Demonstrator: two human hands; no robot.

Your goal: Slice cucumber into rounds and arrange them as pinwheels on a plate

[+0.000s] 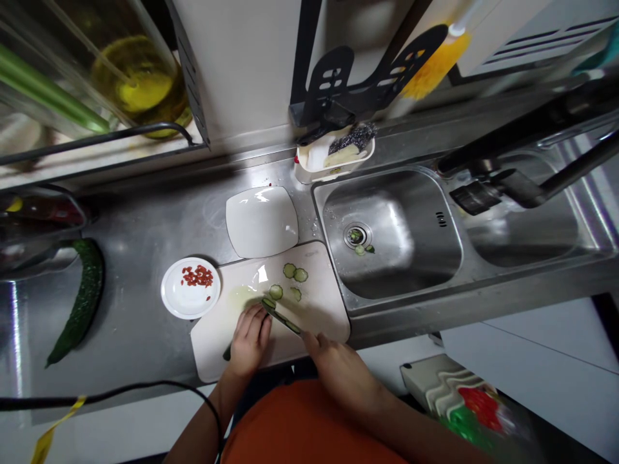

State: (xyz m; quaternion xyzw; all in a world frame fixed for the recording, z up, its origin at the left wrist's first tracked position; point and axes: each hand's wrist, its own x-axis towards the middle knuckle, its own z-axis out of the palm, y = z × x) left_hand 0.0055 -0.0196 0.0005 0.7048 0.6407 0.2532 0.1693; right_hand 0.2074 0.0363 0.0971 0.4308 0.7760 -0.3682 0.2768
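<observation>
My left hand point(249, 338) presses down on a cucumber point(227, 351) lying on a pale cutting board point(319, 309), fingers curled over it. My right hand point(333, 361) grips a knife point(283, 318) whose blade rests against the cucumber's cut end. Several round cucumber slices point(294, 274) lie loose on the board beyond the blade.
A small white plate with chopped red chilli point(191, 287) sits left of the board. An empty square white plate point(262, 220) lies behind it. A whole cucumber point(80, 299) rests far left. A steel sink point(391, 232) is to the right, with a sponge tray point(333, 154) behind.
</observation>
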